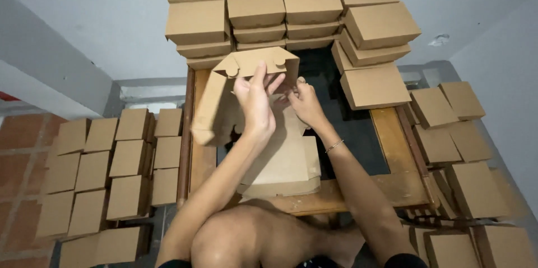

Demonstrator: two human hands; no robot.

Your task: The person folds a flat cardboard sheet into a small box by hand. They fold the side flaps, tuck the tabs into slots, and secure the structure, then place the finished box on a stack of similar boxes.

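Cardboard, half folded into a box (241,94), is held up over the wooden table (392,173). The left hand (255,103) presses its fingers flat against a flap; the right hand (305,103) pinches an inner fold. Finished boxes (314,7) are stacked at the table's far edge.

Both forearms reached forward and upward from the bottom of the view, bare to the elbow. The left hand (255,103) stood upright, palm turned inward, fingers (262,75) stretched long and close together, thumb spread aside. The right hand (305,103) sat just beside it, lower, fingers curled and pinching, with a thin bracelet around its wrist. A bare knee rose between the arms.
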